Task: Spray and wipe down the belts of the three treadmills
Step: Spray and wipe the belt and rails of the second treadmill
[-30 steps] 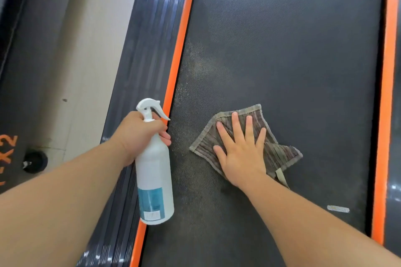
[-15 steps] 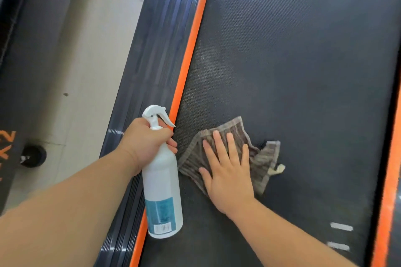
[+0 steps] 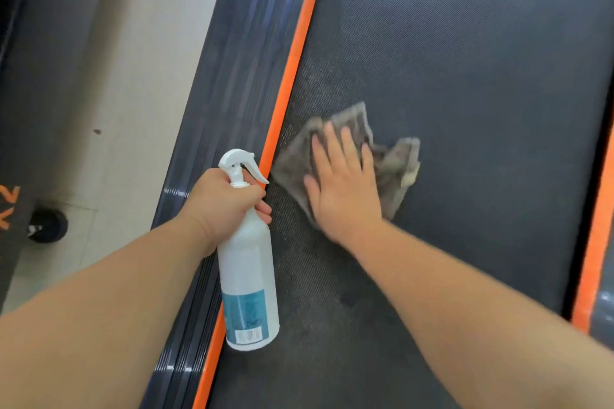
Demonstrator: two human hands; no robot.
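The black textured treadmill belt (image 3: 465, 76) fills the middle and right of the view, with a greyish damp patch near its left edge. A brown-grey striped cloth (image 3: 392, 159) lies on it close to the orange strip. My right hand (image 3: 342, 186) presses flat on the cloth with straight fingers. My left hand (image 3: 222, 206) grips the neck of a white spray bottle (image 3: 249, 279) with a blue label, hanging upright over the belt's left edge.
An orange strip (image 3: 292, 66) and a dark ribbed side rail (image 3: 239, 53) border the belt on the left; another orange strip (image 3: 594, 252) runs at the right. Pale floor (image 3: 126, 76) lies left, with a neighbouring treadmill's black wheel (image 3: 50, 226).
My right hand has slid the cloth leftward across the belt until it sits by the orange strip. The cloth has bunched up on its right side. The bottle stays gripped in my left hand.
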